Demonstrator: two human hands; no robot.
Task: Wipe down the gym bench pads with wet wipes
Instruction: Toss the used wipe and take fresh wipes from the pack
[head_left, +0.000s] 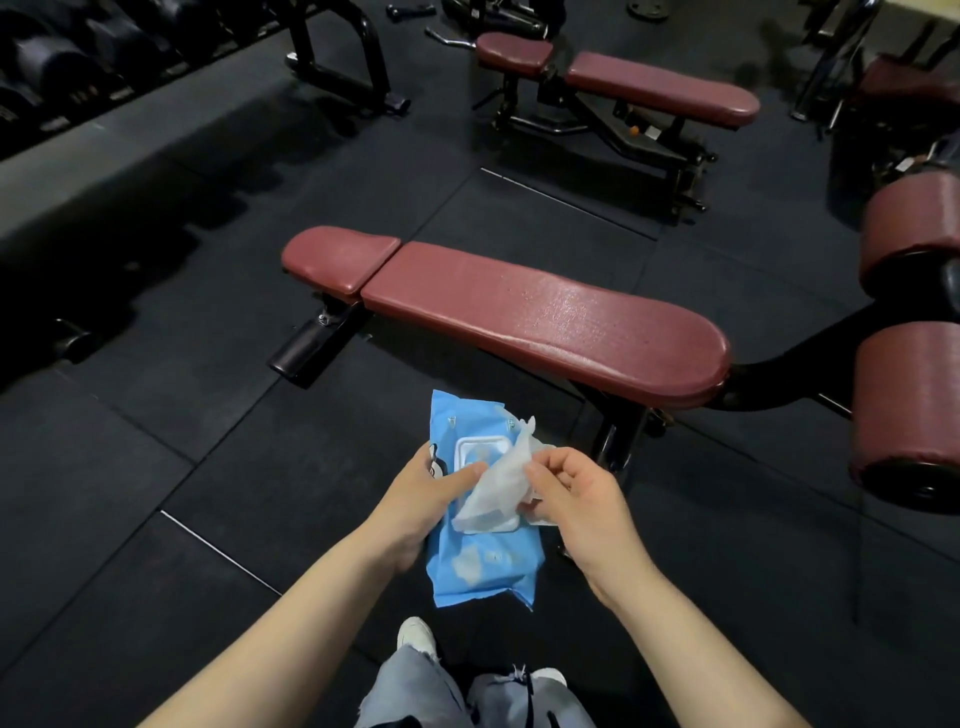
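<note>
The left hand holds a blue pack of wet wipes from the side; its fingers curl under the pack and its thumb lies on top, next to the white flip lid; the lid is open. The right hand pinches a white wet wipe between thumb and fingers; the wipe sticks up out of the pack and is crumpled; its lower end lies over the opening.

The pack is held in the air, above the black rubber floor and in front of the person's legs; grey trousers and white shoes show at the bottom.

Just past the hands stands a flat gym bench; it has a long dark red back pad and a short seat pad at its left end; the two pads almost touch. The long pad shines in the middle. The bench sits on a black metal frame.

A second bench with the same red pads stands farther back. Two fat red roller pads are at the right edge. A rack of dark dumbbells runs along the top left.
</note>
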